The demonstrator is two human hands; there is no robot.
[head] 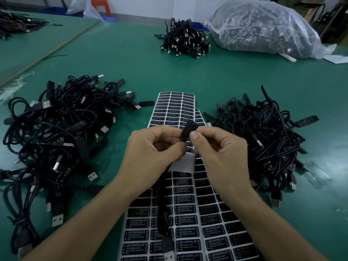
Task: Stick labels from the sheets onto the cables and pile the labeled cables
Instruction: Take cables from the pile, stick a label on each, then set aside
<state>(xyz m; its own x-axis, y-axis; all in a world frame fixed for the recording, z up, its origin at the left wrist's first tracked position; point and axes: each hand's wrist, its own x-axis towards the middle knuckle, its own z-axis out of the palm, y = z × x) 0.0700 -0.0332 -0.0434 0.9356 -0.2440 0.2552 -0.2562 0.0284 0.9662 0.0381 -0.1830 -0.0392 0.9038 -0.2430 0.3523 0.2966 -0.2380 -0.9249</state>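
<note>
Between both hands, above the label sheets (175, 108), is the small black controller end (188, 129) of a cable. It carries a black "LED CONTROLLER" label. My left hand (152, 153) pinches the controller from the left and below. My right hand (220, 155) pinches it from the right with thumb and forefinger. The cable (162, 208) hangs down from my left hand across the sheets, and its USB plug (168, 249) lies near the bottom edge. Rows of black labels cover the sheets; a bare white patch (185, 163) shows under my hands.
A large heap of black USB cables (56, 132) lies left of the sheets and another heap (263, 140) lies right. Farther back on the green table (131, 59) sit a smaller cable bundle (184, 39) and a clear plastic bag of cables (263, 27).
</note>
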